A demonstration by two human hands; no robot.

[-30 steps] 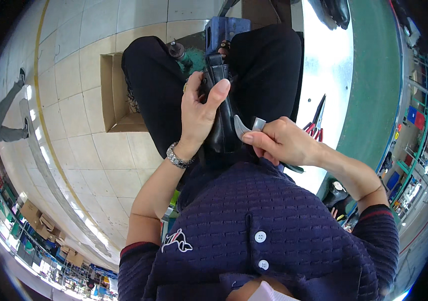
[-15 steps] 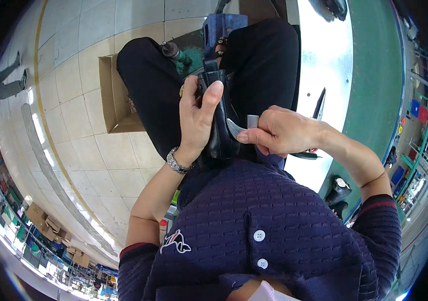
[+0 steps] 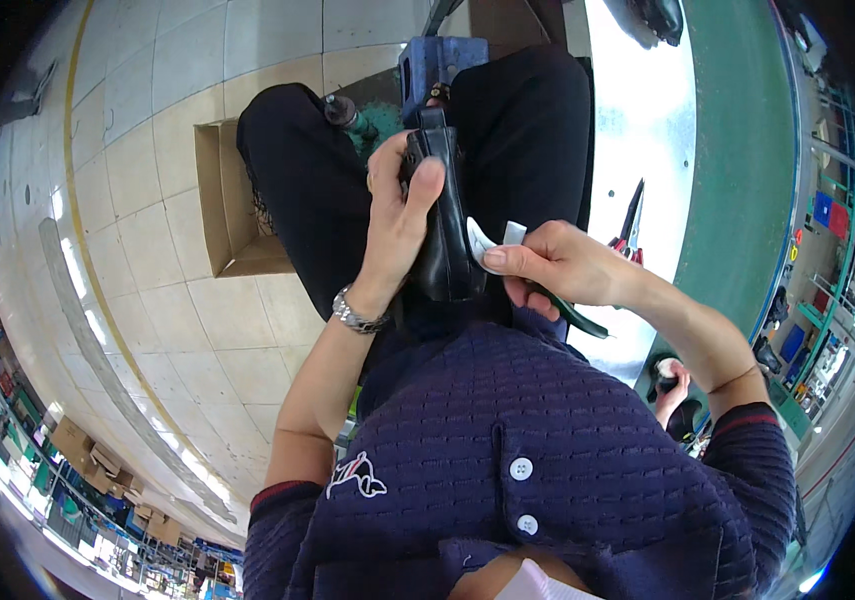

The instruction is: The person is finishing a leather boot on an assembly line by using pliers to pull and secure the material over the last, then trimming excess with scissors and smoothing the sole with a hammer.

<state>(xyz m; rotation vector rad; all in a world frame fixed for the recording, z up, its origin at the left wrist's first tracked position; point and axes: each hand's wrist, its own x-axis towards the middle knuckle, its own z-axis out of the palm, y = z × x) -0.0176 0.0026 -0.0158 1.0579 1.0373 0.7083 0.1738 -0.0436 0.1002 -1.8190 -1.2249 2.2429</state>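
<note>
My left hand [image 3: 402,215] is wrapped round a black leather shoe [image 3: 444,262] held upright over my lap, its thumb lying along the upper part. At the shoe's lower right side, my right hand [image 3: 562,262] pinches a pale curved strip [image 3: 479,238] whose end touches or nearly touches the leather. A short grey flat end [image 3: 514,232] sticks out above the index finger; whether it belongs to the strip I cannot tell. Out of the palm runs a slim dark green handle [image 3: 579,318], its other end hidden by the fingers.
Right of my legs is a shiny metal bench [image 3: 647,120] with red-handled pliers [image 3: 629,225] and black shoes [image 3: 657,18]. A co-worker's hand [image 3: 675,388] is at lower right. A cardboard box [image 3: 209,200] stands left of my knee, a blue crate [image 3: 412,80] ahead.
My right hand has tilted, bringing the green handle into view below it. The shoe has shifted slightly. A co-worker's hand has appeared at a shoe on the lower right.
</note>
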